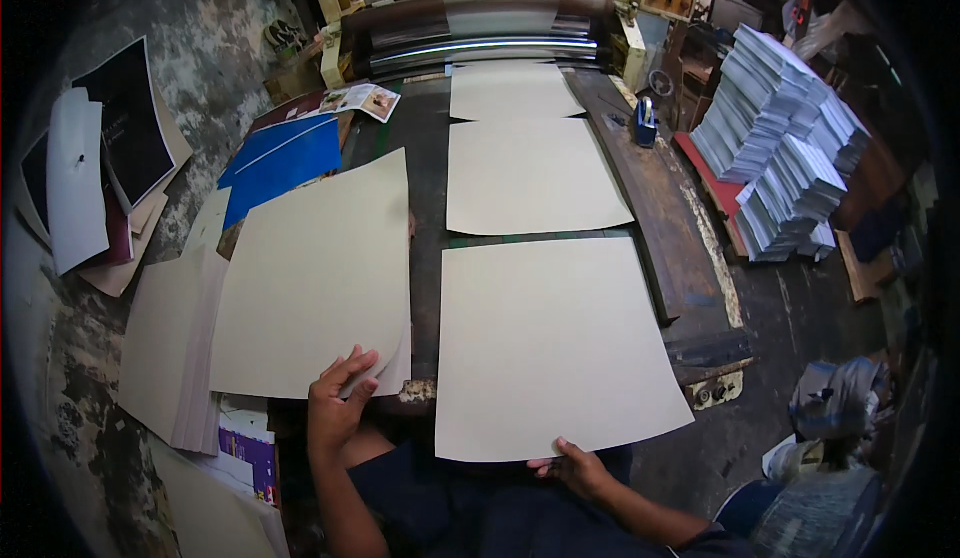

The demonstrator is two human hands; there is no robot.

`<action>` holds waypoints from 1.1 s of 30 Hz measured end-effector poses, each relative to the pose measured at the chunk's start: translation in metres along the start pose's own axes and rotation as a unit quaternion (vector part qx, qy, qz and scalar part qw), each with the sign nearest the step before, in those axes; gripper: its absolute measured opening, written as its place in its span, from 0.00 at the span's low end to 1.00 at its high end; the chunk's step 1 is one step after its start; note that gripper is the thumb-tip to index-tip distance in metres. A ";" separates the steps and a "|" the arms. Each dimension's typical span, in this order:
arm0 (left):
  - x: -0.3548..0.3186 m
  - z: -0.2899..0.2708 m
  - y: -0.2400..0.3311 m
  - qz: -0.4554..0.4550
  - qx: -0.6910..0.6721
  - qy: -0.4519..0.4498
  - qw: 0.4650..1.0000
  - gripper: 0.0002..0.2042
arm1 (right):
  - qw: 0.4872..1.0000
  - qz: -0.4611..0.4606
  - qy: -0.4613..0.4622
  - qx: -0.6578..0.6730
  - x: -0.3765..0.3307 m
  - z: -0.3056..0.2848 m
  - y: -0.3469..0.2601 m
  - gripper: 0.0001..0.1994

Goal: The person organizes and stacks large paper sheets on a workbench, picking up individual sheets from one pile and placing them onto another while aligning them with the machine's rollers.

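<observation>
My left hand (pixel 340 398) pinches the near right corner of the top cream sheet (pixel 320 268) on a stack at the left, and that corner curls up between thumb and fingers. At the front middle, my right hand (pixel 580 470) grips the near edge of another large cream sheet (pixel 550 348), thumb above and fingers below. This sheet lies flat on the dark machine table (pixel 425 258), its near edge reaching past the table's edge toward me. Ahead of it lie a second cream sheet (pixel 535 176) and a third cream sheet (pixel 510 93), which reaches the machine's rollers (pixel 485 53).
A long metal guide bar (pixel 630 208) runs along the sheets' right side, with a blue tape dispenser (pixel 645 123) beyond it. Tall stacks of white paper (pixel 765 108) stand at the right. More cream sheets (pixel 165 338) and a blue sheet (pixel 285 163) lie at the left.
</observation>
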State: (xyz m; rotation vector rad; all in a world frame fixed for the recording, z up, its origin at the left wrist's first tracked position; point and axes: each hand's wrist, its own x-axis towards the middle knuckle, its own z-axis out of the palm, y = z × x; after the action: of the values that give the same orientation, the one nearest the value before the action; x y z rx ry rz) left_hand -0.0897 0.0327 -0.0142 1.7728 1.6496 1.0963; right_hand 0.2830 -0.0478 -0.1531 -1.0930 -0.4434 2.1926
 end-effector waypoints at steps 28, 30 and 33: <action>-0.022 0.029 0.054 0.091 -0.023 0.010 0.996 0.10 | 0.970 -0.230 0.028 0.075 0.064 0.023 -0.072 0.39; -0.021 0.027 0.052 0.140 -0.039 -0.087 0.986 0.09 | 0.968 -0.240 -0.064 0.037 0.054 0.025 -0.086 0.38; -0.016 0.029 0.074 0.191 -0.031 -0.214 0.958 0.09 | 0.978 -0.204 -0.005 0.047 0.053 0.007 -0.081 0.35</action>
State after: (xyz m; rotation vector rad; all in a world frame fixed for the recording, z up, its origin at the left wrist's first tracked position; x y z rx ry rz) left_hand -0.0216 0.0104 0.0242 2.1566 1.0336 0.8197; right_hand 0.2853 0.0480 -0.1354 -0.8521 -0.5119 1.8370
